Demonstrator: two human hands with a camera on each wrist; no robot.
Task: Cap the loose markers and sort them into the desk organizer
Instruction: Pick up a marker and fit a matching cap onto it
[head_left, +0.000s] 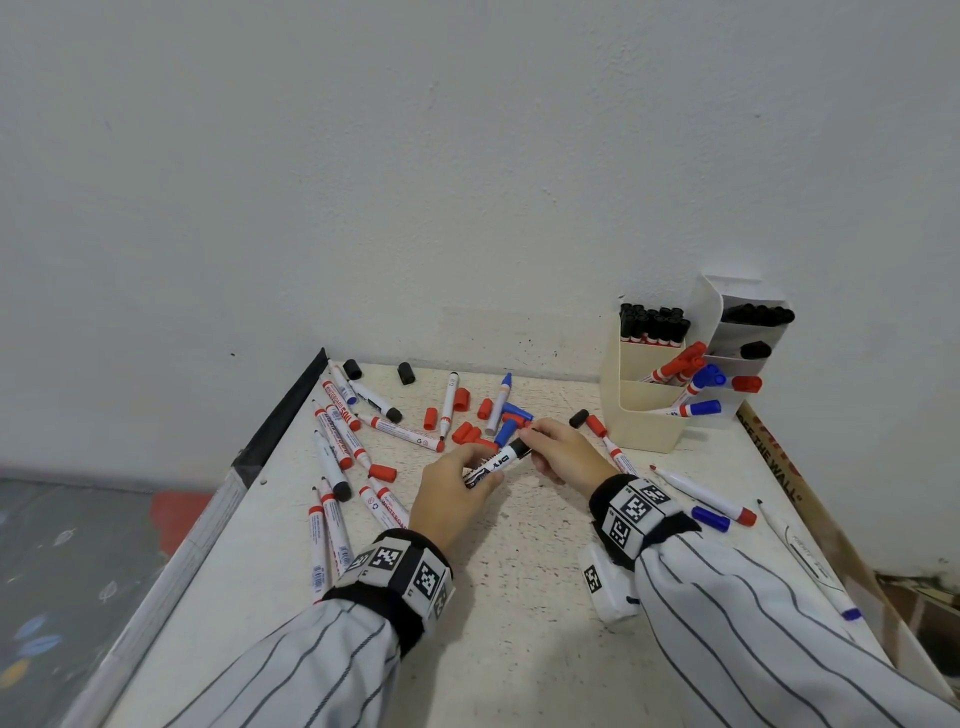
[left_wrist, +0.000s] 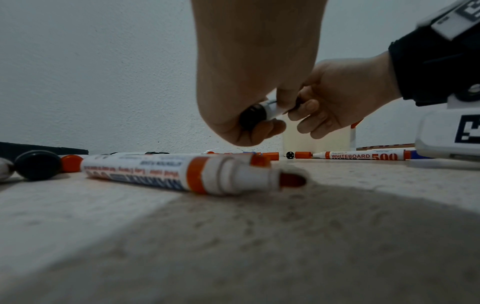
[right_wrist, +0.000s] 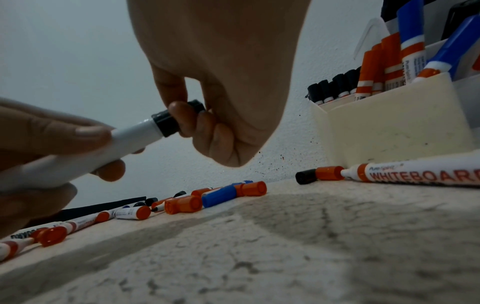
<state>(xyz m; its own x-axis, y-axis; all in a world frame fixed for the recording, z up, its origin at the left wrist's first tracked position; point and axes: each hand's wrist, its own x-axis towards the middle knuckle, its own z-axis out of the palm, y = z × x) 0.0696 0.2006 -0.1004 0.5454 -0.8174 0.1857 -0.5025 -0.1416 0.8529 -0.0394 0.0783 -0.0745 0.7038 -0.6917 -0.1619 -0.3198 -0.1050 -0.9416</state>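
Note:
Above the middle of the table my left hand (head_left: 457, 480) grips the white barrel of a black marker (head_left: 496, 462). My right hand (head_left: 558, 447) pinches the black cap (right_wrist: 176, 119) sitting on that marker's end. The marker (right_wrist: 124, 142) lies tilted between both hands; its black butt end (left_wrist: 253, 115) shows under the left palm. Several uncapped red, black and blue markers (head_left: 337, 441) lie at the table's left, with loose red and blue caps (head_left: 470, 431) beyond my hands. The cream desk organizer (head_left: 644, 410) stands at the back right with capped markers in it.
A white compartment box (head_left: 748, 332) with black markers stands behind the organizer. More markers (head_left: 711, 501) lie to the right of my right wrist. A red whiteboard marker (left_wrist: 182, 174) lies close under my left wrist. The wall runs along the table's far edge.

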